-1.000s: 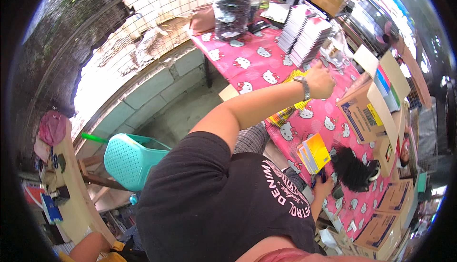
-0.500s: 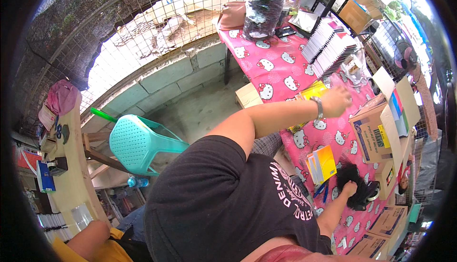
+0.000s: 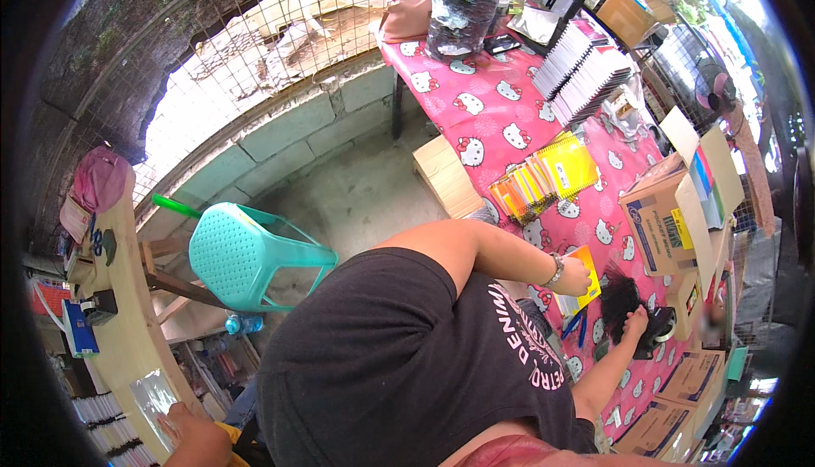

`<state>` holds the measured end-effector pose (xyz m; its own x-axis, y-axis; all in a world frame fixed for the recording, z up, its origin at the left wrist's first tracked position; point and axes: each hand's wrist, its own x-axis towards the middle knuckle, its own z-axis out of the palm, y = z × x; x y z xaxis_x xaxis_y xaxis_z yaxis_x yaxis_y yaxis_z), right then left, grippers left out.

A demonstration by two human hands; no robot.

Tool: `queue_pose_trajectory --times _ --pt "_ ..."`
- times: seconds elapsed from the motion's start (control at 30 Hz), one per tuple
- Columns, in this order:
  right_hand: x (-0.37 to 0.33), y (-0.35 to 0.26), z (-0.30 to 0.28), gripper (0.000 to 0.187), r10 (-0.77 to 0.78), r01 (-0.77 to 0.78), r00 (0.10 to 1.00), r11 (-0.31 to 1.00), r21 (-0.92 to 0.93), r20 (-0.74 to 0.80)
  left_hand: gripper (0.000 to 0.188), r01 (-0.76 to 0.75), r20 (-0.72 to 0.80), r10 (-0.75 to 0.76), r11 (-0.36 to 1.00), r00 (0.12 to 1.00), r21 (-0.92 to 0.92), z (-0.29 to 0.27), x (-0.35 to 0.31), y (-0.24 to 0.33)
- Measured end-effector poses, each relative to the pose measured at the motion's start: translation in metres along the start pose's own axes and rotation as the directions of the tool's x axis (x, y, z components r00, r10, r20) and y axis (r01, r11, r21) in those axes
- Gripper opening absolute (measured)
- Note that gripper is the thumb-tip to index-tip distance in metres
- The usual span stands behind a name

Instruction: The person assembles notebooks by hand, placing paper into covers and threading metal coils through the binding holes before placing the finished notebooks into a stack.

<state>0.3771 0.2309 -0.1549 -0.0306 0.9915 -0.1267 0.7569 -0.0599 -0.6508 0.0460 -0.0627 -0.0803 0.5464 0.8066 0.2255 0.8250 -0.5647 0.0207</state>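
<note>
Hands well apart, each over its own thing, both at the table with a pink, cat-printed cover (image 3: 492,115). Left hand (image 3: 577,276) lies across a small yellow-orange paper notebook (image 3: 587,256) near the table's close edge; fingertips hidden, can't tell whether they grip. Right hand (image 3: 635,323), fingers curled, touches a loose bundle of fine black strands (image 3: 618,297), material uncertain; can't tell if any are clamped.

Step in hand, my reading: notebook and strands are being managed together, one per hand. Any next move calls for a fine pinch to part the strands, with the notebook kept steady.

Counts: hands, two. Strand bundle, one; strands too many to count. Notebook position under the left hand, one; copies beneath unclear. Fanned row of yellow, spiral-bound notebooks (image 3: 567,168), one; copies overlap, uncountable. Slim blue pieces (image 3: 576,324) beside the notebook, two, perhaps one tool's handles. Brown cardboard box with raised flaps (image 3: 658,225), one.
</note>
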Motion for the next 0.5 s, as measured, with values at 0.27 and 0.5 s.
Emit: queue_pose_trajectory --times 0.27,0.5 --pt "-0.138 -0.118 0.017 0.032 -0.206 0.168 0.976 0.923 0.346 0.075 0.011 0.061 -0.159 -0.045 0.994 0.986 0.095 0.017 -0.008 0.002" --pt "-0.169 -0.130 0.026 0.029 -0.327 0.296 0.945 0.879 0.373 0.020 0.012 0.060 -0.038 -0.057 0.996 0.998 0.066 0.014 -0.001 0.003"
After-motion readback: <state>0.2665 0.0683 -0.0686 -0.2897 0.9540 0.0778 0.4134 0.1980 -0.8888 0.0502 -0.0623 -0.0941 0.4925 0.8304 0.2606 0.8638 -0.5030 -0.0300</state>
